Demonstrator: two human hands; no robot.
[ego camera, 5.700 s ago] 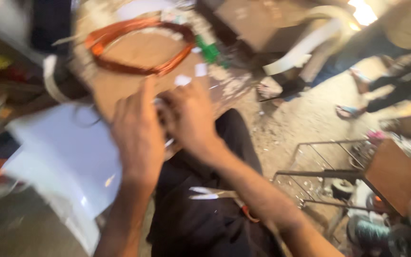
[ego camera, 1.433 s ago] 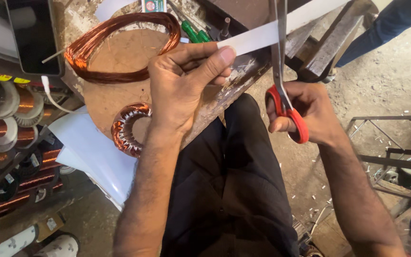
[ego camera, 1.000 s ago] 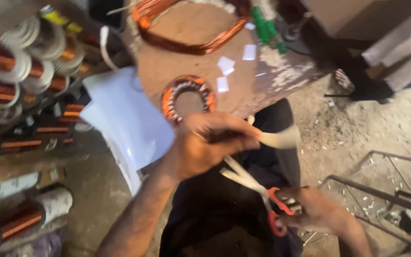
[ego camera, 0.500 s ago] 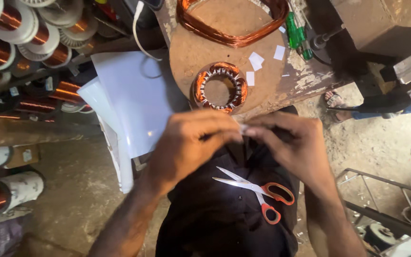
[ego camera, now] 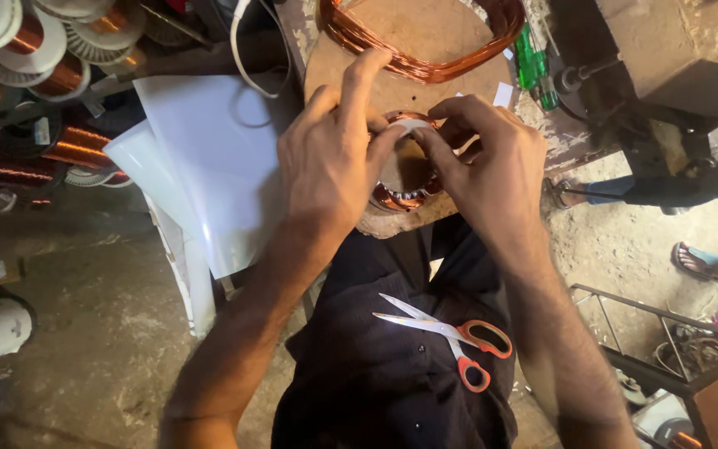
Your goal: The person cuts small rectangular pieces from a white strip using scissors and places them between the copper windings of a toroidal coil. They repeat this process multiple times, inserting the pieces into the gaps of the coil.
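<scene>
My left hand [ego camera: 336,154] and my right hand [ego camera: 486,158] meet over a round copper-wound stator [ego camera: 405,195] on a wooden board [ego camera: 409,50]. Between the thumbs and forefingers of both hands is a small white paper piece [ego camera: 411,126], held at the stator's top rim. The hands cover most of the stator. Red-handled scissors [ego camera: 450,331] lie open on my lap on the dark cloth, below both hands and touched by neither.
A large loop of copper wire [ego camera: 425,58] lies on the board behind the stator. White sheets [ego camera: 209,166] hang at the left. Spools of copper wire [ego camera: 18,50] fill shelves at far left. Green-handled screwdrivers [ego camera: 533,66] lie at right. Another person's foot [ego camera: 708,262] is at far right.
The scissors have left my right hand and lie on my lap. Both hands have moved up from my lap to the stator, carrying the cut paper piece.
</scene>
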